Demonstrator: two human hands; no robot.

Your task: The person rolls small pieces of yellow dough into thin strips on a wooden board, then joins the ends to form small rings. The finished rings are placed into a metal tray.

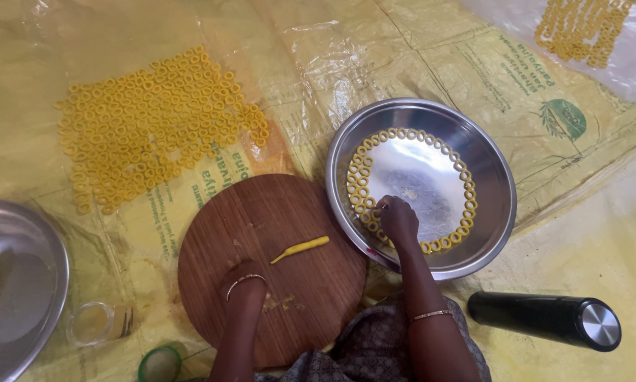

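The right hand (398, 219) is reaching into the big steel plate (491, 212), fingertips pinched on one of the little yellow dough rings (379, 209) at the inner left side of the ring circle. The rest of the rings are sitting around the flat bottom edge of the plate in a near-complete loop. The left hand (243, 279) is resting curled and knuckles down on the round wooden board (311, 311), not gripping anything I can see. A thin rolled strip of yellow dough (301, 248) is lying on the board just above that hand, apart from it. Further back, a big batch of finished rings (155, 120) is lying spread out on the yellow plastic sheet (580, 240). A black cylinder bottle (544, 320) is lying on its side to the right.
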